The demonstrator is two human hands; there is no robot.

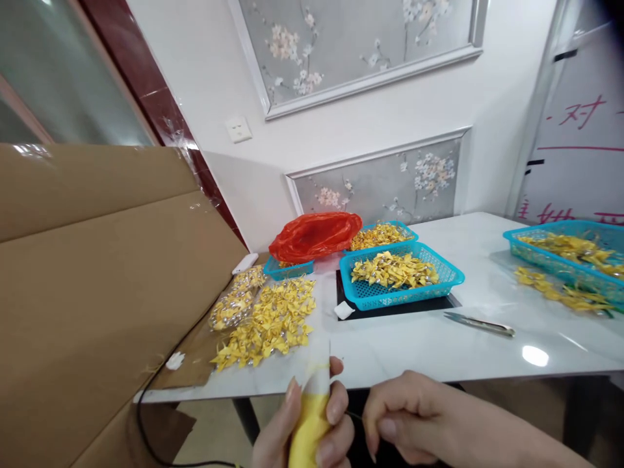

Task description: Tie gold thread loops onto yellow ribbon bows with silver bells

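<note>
At the bottom centre my left hand (305, 426) is wrapped round a yellow roll with a pale, translucent top (312, 416), held upright below the table's front edge. Just to its right my right hand (400, 413) is closed in a pinch, and a thin dark thread or wire (355, 416) runs from it toward the roll. On the white table ahead lies a heap of small yellow folded pieces (270, 322), with a clear bag of the same pieces (236, 302) to the left of the heap.
Blue baskets of yellow pieces stand at mid-table (400, 279), behind it (383, 234) and at the right edge (570, 253). A red plastic bag (314, 235) sits on another basket. Small scissors (480, 323) lie on the table. Large cardboard sheets (97, 273) lean at the left.
</note>
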